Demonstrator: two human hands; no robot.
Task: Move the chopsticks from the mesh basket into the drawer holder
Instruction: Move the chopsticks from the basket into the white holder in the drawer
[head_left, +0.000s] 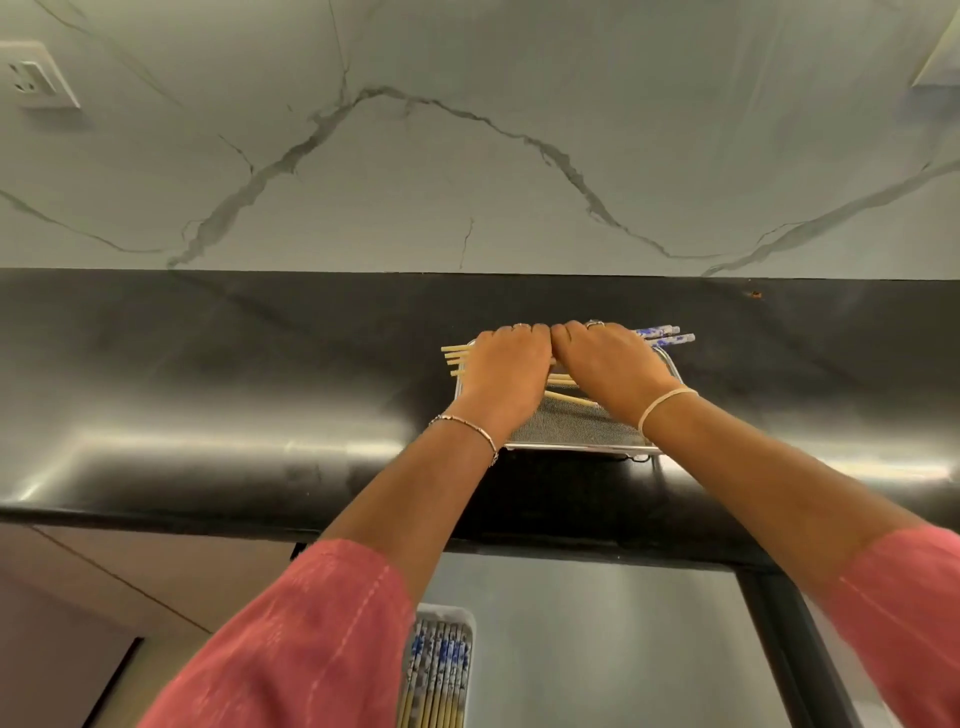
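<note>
No legible text, label, brand, number or sign anywhere in the head view. Surfaces checked: wall socket (36, 75) at upper left, plain white plate, no marking resolved. Chopsticks (667, 335) sticking out past the mesh basket (571, 423) carry a blue-and-white pattern on their handles; it reads as decoration, not characters, though the ends are small and soft, so fine print there cannot be excluded. Same pattern on the chopsticks in the drawer holder (439, 670) at the bottom edge: blue blotches only, no letters made out. Black countertop (260, 389) and marble backsplash (467, 156): veins and glare, nothing written.
</note>
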